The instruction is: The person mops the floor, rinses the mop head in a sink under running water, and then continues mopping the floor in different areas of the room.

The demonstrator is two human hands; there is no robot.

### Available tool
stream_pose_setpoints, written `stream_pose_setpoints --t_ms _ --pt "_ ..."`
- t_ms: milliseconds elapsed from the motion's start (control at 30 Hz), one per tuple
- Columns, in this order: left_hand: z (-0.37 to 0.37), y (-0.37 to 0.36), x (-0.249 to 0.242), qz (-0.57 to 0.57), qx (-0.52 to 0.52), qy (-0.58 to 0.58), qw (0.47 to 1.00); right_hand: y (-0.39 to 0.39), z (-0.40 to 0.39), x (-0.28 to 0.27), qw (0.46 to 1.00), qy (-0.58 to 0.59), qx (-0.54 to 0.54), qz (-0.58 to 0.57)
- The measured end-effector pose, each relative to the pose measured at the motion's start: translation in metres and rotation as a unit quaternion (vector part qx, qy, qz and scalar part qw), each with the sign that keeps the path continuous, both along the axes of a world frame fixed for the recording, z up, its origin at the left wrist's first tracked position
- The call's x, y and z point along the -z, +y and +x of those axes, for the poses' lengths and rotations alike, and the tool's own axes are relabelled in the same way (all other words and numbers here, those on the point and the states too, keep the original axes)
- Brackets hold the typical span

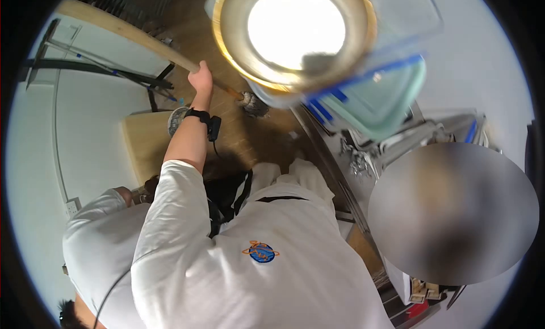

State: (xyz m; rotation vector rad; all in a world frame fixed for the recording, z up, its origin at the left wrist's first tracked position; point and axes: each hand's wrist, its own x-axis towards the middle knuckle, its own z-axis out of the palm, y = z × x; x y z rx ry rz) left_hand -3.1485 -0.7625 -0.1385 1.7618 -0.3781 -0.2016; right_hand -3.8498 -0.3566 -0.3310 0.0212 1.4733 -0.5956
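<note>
My left hand is closed round the wooden handle of a mop. The handle runs from the upper left past my fist and slopes down to a grey stringy mop head on the brown floor. A black strap with a small device sits on my left wrist. Near my forearm is a second round grey mop head, partly hidden by the arm. My right hand does not show.
A person in a white shirt is close on my left. Overhead hangs a bright gold-rimmed lamp. A pale green plastic tub and metal racks are at right. A blurred oval covers part of the right side.
</note>
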Motion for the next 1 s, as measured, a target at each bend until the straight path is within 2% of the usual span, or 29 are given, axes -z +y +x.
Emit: stream_pose_setpoints --t_ms 33,200,267,300,400,500,600,733,833,933,967,1000 --pt "0.016 -0.006 -0.009 -0.022 -0.036 0.004 0.999 -0.017 0.005 0.012 1.000 -0.017 -0.008 -0.008" --pt "0.134 -0.037 -0.025 -0.078 -0.080 0.010 0.994 -0.131 0.048 0.064 0.992 -0.097 -0.046 -0.064" --pt "0.185 -0.043 -0.028 -0.066 -0.055 0.055 0.995 -0.172 0.072 0.086 0.979 -0.170 -0.110 0.011" --pt "0.243 -0.054 -0.026 -0.079 -0.056 0.050 0.994 -0.182 0.116 0.117 0.986 -0.081 -0.140 -0.038" --pt "0.316 -0.064 -0.009 -0.057 -0.031 0.090 0.994 -0.231 0.245 0.095 0.987 0.001 -0.152 -0.043" --pt "0.388 -0.091 -0.011 -0.069 -0.014 0.077 0.995 -0.279 0.364 0.068 0.985 0.015 -0.166 -0.053" --pt "0.448 -0.118 -0.013 -0.030 0.016 0.072 0.997 -0.330 0.464 0.040 0.985 0.023 -0.162 -0.055" --pt "0.543 -0.174 -0.002 -0.040 0.003 0.049 0.998 -0.401 0.577 0.032 0.985 0.017 -0.162 -0.056" --pt "0.641 -0.208 0.040 -0.064 -0.007 0.080 0.995 -0.468 0.658 0.044 0.985 0.008 -0.167 -0.044" --pt "0.717 -0.238 0.041 -0.081 -0.005 0.057 0.995 -0.562 0.733 0.073 0.981 -0.011 -0.192 -0.038" --pt "0.746 -0.245 0.050 -0.116 0.006 0.093 0.989 -0.599 0.757 0.082 0.978 -0.020 -0.205 -0.039" --pt "0.763 -0.262 0.045 -0.066 -0.031 0.064 0.995 -0.634 0.780 0.089 0.974 -0.029 -0.219 -0.039"
